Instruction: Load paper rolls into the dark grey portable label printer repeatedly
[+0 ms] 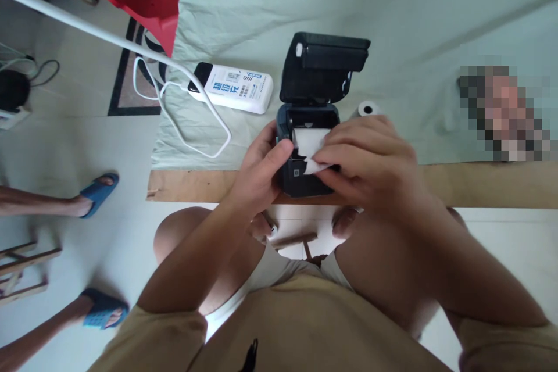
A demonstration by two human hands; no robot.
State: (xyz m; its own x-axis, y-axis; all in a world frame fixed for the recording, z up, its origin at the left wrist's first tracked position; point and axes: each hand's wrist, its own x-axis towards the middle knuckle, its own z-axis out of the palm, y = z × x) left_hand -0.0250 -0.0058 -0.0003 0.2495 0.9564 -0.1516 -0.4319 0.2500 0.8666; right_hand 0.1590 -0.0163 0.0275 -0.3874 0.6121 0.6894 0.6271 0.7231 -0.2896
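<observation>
A small dark label printer [307, 183] lies at the table's front edge, its lid [322, 67] flipped up and away from me. White paper [310, 142] sits at the printer's open compartment, partly covered by fingers. My left hand [264, 165] grips the printer's left side, with the thumb along the compartment's rim. The fingers of my right hand [370, 157] are closed on the paper, pinching its right part. Just beyond that hand stands a white paper roll [366, 109] with a dark core, its lower part hidden.
A white power bank [235, 87] with a white cable [213, 113] lies on the green cloth [405, 17] to the left. A pixelated object [505, 110] is at the right. A red chair [161, 6] stands beyond the table's left edge. Another person's slippered feet [98, 195] show at left.
</observation>
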